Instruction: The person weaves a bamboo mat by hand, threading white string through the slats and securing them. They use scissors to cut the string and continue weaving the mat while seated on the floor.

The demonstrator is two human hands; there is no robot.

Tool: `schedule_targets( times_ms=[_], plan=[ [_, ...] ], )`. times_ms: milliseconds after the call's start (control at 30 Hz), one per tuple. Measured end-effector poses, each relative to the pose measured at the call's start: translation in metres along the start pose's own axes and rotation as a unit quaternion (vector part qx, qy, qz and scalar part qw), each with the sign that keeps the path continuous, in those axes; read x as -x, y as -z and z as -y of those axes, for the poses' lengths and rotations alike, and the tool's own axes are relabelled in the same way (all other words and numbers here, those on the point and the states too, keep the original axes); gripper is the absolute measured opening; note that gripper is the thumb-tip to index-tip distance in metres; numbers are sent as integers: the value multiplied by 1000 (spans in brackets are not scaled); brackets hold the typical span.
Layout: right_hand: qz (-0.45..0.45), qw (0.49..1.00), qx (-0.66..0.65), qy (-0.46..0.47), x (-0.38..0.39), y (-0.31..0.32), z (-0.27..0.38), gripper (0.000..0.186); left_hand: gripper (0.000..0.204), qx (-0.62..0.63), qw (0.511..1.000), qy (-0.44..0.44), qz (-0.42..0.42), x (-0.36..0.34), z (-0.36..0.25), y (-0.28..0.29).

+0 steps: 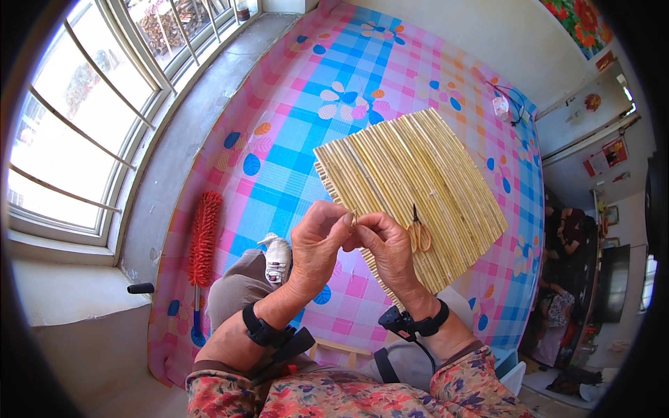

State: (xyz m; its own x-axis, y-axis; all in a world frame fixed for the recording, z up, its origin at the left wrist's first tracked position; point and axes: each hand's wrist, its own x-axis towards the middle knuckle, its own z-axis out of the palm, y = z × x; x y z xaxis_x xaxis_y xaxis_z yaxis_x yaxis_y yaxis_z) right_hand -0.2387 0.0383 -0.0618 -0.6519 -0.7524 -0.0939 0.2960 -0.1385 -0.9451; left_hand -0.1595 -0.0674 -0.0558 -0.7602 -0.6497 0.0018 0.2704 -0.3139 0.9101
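Observation:
My left hand [315, 244] and my right hand [391, 251] meet in front of me, thumbs and fingertips pinched together. Between the fingertips shows a bit of something thin and yellowish [353, 217], too small to name. Just beyond and to the right lies a panel of straight, straw-coloured stalks [411, 160] set side by side, its left edge showing cut stalk ends. On this panel, close to my right hand, rest scissors [419, 235] with orange handles and dark blades pointing away. Both wrists wear black straps.
A checked, flowered sheet [279, 174] covers the bed-like surface. To the left lies a red bristly duster [205, 237]; a white shoe [277, 258] is beside my left wrist. A barred window [77, 118] with a grey sill [216, 111] borders the left. Other people [561, 306] are at far right.

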Motion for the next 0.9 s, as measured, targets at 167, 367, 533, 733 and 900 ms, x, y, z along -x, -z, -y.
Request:
schedule_targets(
  times_ms=[167,367,533,733,900],
  plan=[
    [-1,1000,0,3,0,-1,1,14,4,-1,1000,1,15,0,0,1],
    [0,1000,4,2,1,0,1,14,3,-13,1000,-1,11,0,2,1],
    [1,1000,0,2,1,1,1,14,4,-28,999,-15,11,0,2,1],
    [-3,1000,-7,-5,2,1,1,13,5,-35,999,-18,12,0,1,1],
    [2,1000,-7,0,2,1,0,13,2,-42,999,-21,5,0,1,2]
  ],
)
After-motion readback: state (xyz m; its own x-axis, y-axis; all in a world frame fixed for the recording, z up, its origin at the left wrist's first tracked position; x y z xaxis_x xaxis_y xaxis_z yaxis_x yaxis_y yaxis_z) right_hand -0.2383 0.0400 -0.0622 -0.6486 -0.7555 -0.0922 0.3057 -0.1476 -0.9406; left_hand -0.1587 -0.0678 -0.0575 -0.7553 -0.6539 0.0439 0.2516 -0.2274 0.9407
